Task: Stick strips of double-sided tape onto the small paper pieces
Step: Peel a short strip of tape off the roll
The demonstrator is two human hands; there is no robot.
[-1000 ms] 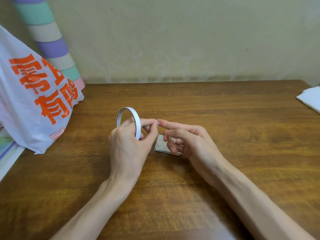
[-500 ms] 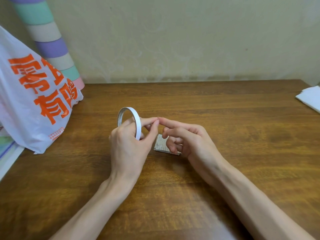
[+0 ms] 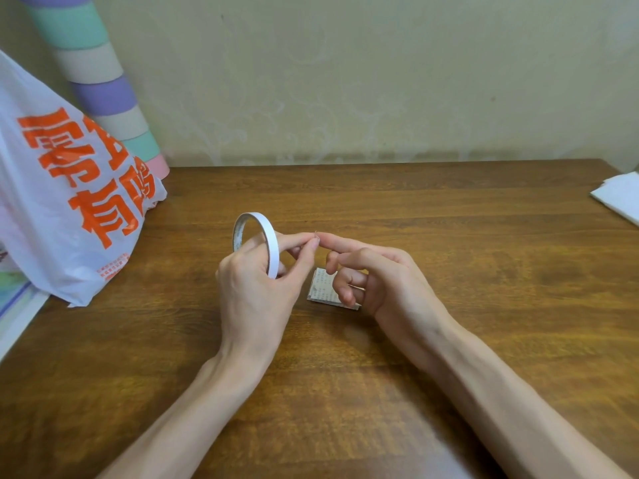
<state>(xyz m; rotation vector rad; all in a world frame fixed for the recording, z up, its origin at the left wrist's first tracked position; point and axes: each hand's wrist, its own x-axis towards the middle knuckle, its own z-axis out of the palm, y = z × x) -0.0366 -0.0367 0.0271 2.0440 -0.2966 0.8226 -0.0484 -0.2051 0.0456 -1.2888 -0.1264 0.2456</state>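
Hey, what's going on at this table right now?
A person's left hand grips a thin white roll of double-sided tape, upright above the brown wooden table. The right hand touches its index fingertip to the left fingertips, apparently picking at the tape's end; no strip is visibly free yet. A small printed paper piece lies on the table under the right hand.

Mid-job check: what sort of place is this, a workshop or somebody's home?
Probably a home desk, not a workshop: a wooden table against a patterned wall, a white shopping bag with orange print on the left, a pastel striped roll leaning in the corner.
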